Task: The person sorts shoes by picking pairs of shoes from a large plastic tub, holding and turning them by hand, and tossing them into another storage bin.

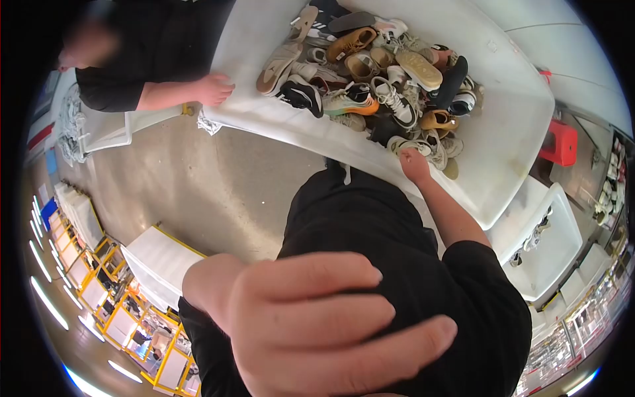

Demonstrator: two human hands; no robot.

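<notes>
Close to the camera, my left hand (317, 324) is raised in front of my black shirt, back of the hand showing. Its fingers are stretched out and partly spread, with nothing seen in them; the thumb is hidden. My right hand (415, 164) reaches over the near rim of a large white bin (506, 126). Its bent fingers are on a pale shoe (405, 143) at the near edge of a pile of mixed shoes. A black-and-white sneaker (393, 102) and a tan-soled shoe (419, 70) lie farther in the pile.
A person in black stands at the upper left, one hand (213, 89) on the bin's rim. A smaller white bin (552, 245) with shoes is at the right, below a red stool (561, 143). White-topped carts (162, 261) and yellow-framed racks stand at lower left.
</notes>
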